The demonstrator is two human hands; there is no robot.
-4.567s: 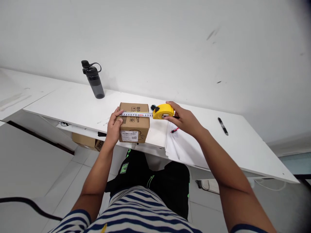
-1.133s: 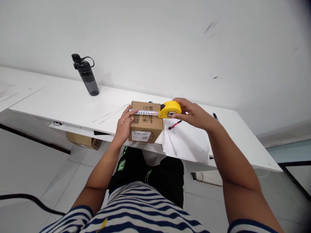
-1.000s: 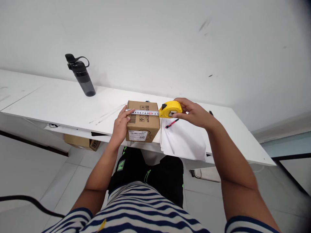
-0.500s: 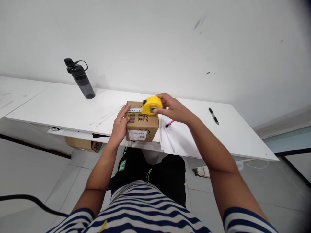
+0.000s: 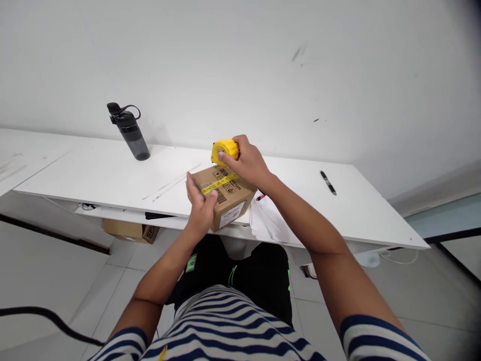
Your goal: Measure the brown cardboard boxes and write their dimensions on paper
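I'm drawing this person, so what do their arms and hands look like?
The left hand and right hand wear no gloves, and no ring or watch shows. Both arms are bare up to short striped sleeves, navy blue and whitish, each with a navy edge.

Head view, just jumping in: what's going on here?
A person in a striped shirt has the left hand on one end of a cardboard box, which sits askew to the desk. The right hand holds a yellow tape measure at the box's far side; no drawn-out blade shows. White paper lies to the right, a black pen farther right, and a bottle stands left.
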